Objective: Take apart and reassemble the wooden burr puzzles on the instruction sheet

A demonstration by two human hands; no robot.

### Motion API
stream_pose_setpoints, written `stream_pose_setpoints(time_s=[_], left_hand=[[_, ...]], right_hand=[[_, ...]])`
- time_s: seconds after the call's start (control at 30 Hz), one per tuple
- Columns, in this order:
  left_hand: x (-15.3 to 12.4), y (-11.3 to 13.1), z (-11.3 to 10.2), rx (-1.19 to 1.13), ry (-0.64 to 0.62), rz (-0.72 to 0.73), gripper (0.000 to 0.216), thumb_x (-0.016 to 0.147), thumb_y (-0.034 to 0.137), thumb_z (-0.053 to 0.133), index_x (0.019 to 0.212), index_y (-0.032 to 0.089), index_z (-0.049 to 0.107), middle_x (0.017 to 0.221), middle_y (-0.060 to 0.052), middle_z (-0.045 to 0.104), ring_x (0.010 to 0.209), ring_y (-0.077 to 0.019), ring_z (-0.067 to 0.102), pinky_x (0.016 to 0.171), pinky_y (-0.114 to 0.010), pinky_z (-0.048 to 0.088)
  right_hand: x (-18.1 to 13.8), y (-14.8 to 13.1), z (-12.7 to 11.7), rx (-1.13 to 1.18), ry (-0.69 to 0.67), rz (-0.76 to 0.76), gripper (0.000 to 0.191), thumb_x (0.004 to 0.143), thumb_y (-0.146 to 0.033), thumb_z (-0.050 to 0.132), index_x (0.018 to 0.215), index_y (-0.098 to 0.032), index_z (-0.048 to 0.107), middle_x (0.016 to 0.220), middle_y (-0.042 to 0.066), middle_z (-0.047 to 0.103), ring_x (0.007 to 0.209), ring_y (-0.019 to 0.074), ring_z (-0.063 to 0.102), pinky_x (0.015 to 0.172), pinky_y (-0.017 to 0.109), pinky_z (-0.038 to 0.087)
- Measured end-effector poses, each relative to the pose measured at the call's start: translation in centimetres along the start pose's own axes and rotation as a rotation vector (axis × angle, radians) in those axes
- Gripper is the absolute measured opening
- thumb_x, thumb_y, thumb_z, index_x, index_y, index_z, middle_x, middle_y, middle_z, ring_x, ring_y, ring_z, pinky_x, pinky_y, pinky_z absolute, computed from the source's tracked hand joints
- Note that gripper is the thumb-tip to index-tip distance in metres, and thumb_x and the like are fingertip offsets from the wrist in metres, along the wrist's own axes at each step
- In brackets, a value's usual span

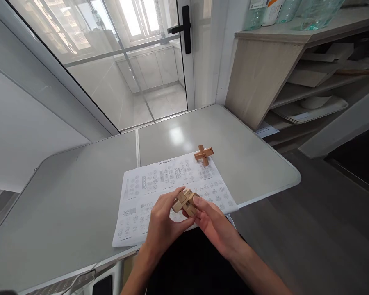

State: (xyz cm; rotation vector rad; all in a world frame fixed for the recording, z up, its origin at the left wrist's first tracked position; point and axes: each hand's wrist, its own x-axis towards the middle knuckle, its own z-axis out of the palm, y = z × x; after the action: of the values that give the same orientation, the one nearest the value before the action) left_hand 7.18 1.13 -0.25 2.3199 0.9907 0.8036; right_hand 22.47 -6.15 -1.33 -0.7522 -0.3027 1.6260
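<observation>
Now a small wooden puzzle (185, 202) is held between both hands, just above the near edge of a paper sheet (147, 184) on the surface (64, 205). The left hand (164, 223) is closed on its left side, and the right hand (213, 223) is closed on its right side. The blocks seem to be being fitted or pulled apart; a careful slide of one block is likely needed. A wooden cross (203, 154) lies on the sheet's far corner. Boards (313, 69) are kept in the shelf (264, 69).
</observation>
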Motion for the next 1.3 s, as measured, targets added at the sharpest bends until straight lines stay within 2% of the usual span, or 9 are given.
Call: stream_pose_setpoints(time_s=[0.13,0.23,0.4,0.57,0.73,0.87,1.0,1.07,1.3], left_hand=[[0.5,0.0,-1.9,-0.086,-0.105,-0.007,0.061,0.078,0.028,0.087,0.134,0.027,0.065,0.131,-0.01,0.074,0.12,-0.0329,0.069,0.099,-0.046,0.06],[0.5,0.3,-1.7,-0.004,-0.039,0.057,0.061,0.081,0.025,0.085,0.137,0.028,0.062,0.127,-0.009,0.075,0.116,-0.0306,0.07,0.098,-0.045,0.059],[-0.2,0.6,0.4,0.098,0.107,0.113,0.062,0.085,0.022,0.082,0.141,0.029,0.058,0.121,-0.007,0.077,0.11,-0.0294,0.073,0.095,-0.044,0.058],[-0.4,0.9,1.4,0.074,0.099,0.033,0.055,0.086,0.027,0.081,0.138,0.028,0.063,0.117,-0.008,0.079,0.106,-0.0308,0.075,0.092,-0.044,0.06],[-0.1,0.9,1.5,0.034,0.115,0.051,0.055,0.085,0.025,0.081,0.137,0.028,0.064,0.119,-0.007,0.079,0.109,-0.0304,0.075,0.094,-0.044,0.06],[0.6,0.4,0.1,-0.049,0.012,0.052,0.059,0.081,0.021,0.082,0.137,0.028,0.064,0.122,-0.007,0.078,0.111,-0.0294,0.074,0.096,-0.043,0.06],[1.2,0.1,-1.8,-0.11,-0.182,0.043,0.061,0.078,0.025,0.085,0.136,0.029,0.065,0.125,-0.007,0.077,0.115,-0.0289,0.072,0.098,-0.043,0.059],[1.4,0.2,-2.3,-0.119,-0.225,0.031,0.06,0.077,0.025,0.085,0.134,0.029,0.066,0.123,-0.007,0.077,0.113,-0.0289,0.072,0.097,-0.043,0.06],[1.0,1.1,-1.3,-0.049,-0.033,0.06,0.054,0.077,0.021,0.083,0.129,0.026,0.068,0.118,-0.007,0.079,0.109,-0.0296,0.073,0.095,-0.044,0.059]], right_hand=[[-0.1,-1.1,-0.5,-0.058,-0.146,0.098,0.034,0.094,-0.048,0.075,0.109,-0.018,0.081,0.112,0.008,0.077,0.109,0.0261,0.071,0.102,0.039,0.052],[0.0,-0.7,0.0,0.022,-0.081,0.048,0.031,0.092,-0.047,0.077,0.109,-0.02,0.082,0.114,0.007,0.077,0.112,0.0253,0.069,0.104,0.038,0.051],[0.0,0.6,0.8,0.088,0.058,-0.036,0.031,0.092,-0.048,0.078,0.11,-0.024,0.081,0.116,0.006,0.075,0.122,0.0287,0.064,0.11,0.044,0.049],[-0.2,0.7,1.2,0.049,0.074,-0.11,0.037,0.093,-0.055,0.075,0.114,-0.025,0.081,0.122,0.007,0.075,0.129,0.031,0.062,0.115,0.046,0.046],[-0.1,0.6,1.2,0.02,0.065,-0.143,0.041,0.095,-0.056,0.073,0.121,-0.025,0.08,0.128,0.007,0.074,0.13,0.03,0.062,0.118,0.046,0.043],[-0.2,-0.3,0.3,-0.006,0.017,-0.075,0.04,0.093,-0.05,0.078,0.122,-0.022,0.079,0.124,0.008,0.075,0.127,0.0286,0.064,0.117,0.045,0.043],[-0.3,-1.8,-0.5,-0.134,-0.152,0.043,0.034,0.093,-0.045,0.077,0.115,-0.019,0.08,0.113,0.008,0.077,0.116,0.0283,0.07,0.11,0.045,0.049],[-0.3,-2.1,-0.6,-0.167,-0.202,0.067,0.034,0.096,-0.046,0.073,0.114,-0.018,0.08,0.11,0.008,0.078,0.112,0.0285,0.071,0.106,0.044,0.051],[-0.7,-1.7,0.1,-0.208,-0.055,-0.051,0.032,0.096,-0.046,0.074,0.116,-0.022,0.08,0.115,0.007,0.075,0.116,0.0279,0.066,0.105,0.041,0.049]])
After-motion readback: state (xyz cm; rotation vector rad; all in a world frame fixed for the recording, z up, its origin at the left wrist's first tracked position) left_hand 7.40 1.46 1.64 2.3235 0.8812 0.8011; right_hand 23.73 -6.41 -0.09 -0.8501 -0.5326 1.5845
